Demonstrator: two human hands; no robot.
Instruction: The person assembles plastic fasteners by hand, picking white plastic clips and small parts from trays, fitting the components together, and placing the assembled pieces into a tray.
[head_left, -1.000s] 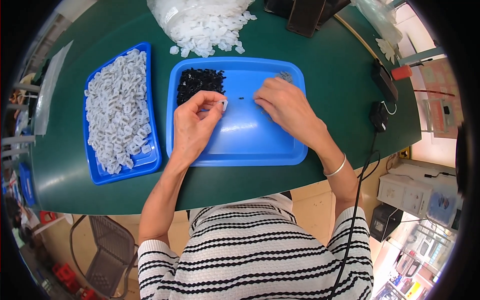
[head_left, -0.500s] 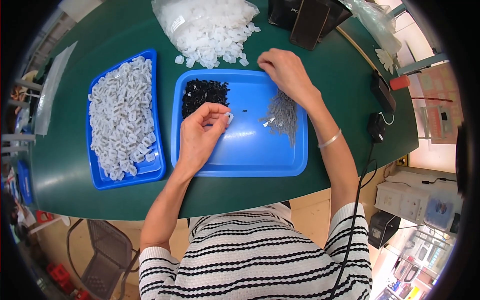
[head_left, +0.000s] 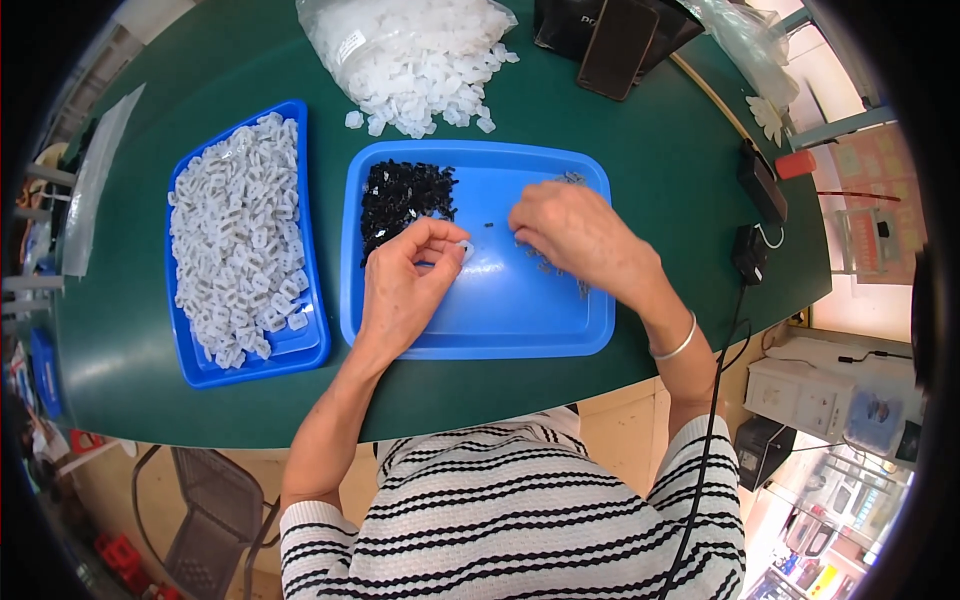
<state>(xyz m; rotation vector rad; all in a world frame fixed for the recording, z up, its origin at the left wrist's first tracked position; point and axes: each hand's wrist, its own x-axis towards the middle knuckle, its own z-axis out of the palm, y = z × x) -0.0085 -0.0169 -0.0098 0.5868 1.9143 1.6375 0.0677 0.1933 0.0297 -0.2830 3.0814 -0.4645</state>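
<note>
My left hand (head_left: 395, 295) pinches a small white plastic piece (head_left: 467, 248) between thumb and fingertips, above the middle of a light blue tray (head_left: 480, 325). Over the tray's right side is my right hand (head_left: 580, 232), its thumb and fingers drawn together; what they hold, if anything, is too small to make out. Beneath it, mostly covered, lies a pile of thin grey pieces (head_left: 572, 178). Small black parts (head_left: 400, 195) are heaped at the tray's left, behind my left hand. A single black part (head_left: 489, 225) lies between the two hands.
To the left, a darker blue tray (head_left: 285, 352) holds a heap of whitish plastic pieces (head_left: 240, 230). An open plastic bag (head_left: 345, 40) spills white pieces (head_left: 430, 95) behind the light blue tray. A phone (head_left: 617, 50) leans at the back right; a black power strip (head_left: 763, 180) lies at the right edge.
My right hand has come down and nearer from beyond the tray's far edge to over the grey pile. My left hand, still holding the white piece, has shifted slightly right and nearer.
</note>
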